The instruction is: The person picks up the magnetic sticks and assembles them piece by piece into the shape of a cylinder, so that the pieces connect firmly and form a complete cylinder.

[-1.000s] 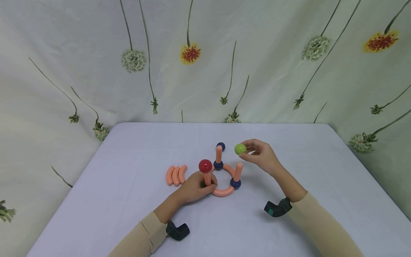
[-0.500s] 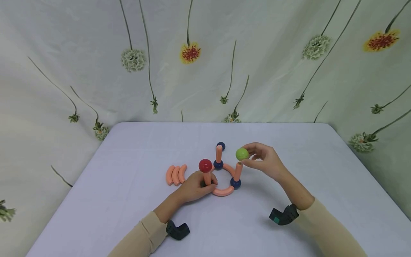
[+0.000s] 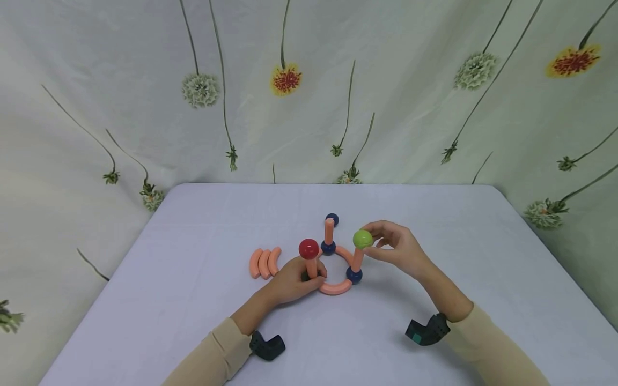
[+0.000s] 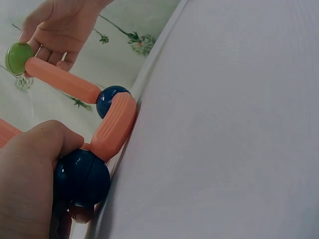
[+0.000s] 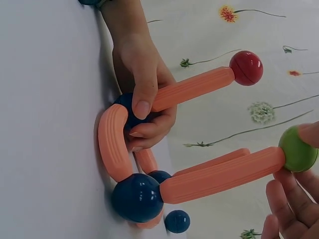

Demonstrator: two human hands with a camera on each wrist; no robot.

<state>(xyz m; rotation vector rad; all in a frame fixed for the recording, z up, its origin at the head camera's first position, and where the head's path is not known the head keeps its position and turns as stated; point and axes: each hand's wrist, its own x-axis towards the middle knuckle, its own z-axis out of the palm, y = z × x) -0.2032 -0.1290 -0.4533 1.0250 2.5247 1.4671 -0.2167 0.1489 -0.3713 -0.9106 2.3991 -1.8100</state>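
Note:
My right hand [image 3: 398, 247] pinches a green ball [image 3: 362, 239] at the top end of an upright orange rod [image 3: 357, 260], which stands on a dark blue ball [image 3: 354, 275]. At the near left of the ring of curved orange pieces [image 3: 336, 289], my left hand [image 3: 293, 280] grips another blue ball [image 4: 82, 177], partly covered by its fingers. From that ball rises a rod [image 5: 194, 89] topped by a red ball [image 3: 309, 249]. A third upright rod [image 3: 329, 231], with no ball on top, stands on a blue ball [image 3: 328, 247] at the ring's far side.
Three loose curved orange pieces [image 3: 264, 263] lie side by side left of the ring. A loose blue ball [image 3: 332, 219] rests behind the far rod. The white-covered table [image 3: 217, 225] ends at a flower-patterned cloth [image 3: 405, 107] behind.
My right hand has come down with the green ball, from above and beside the right rod onto its top end. My left hand has stayed in place.

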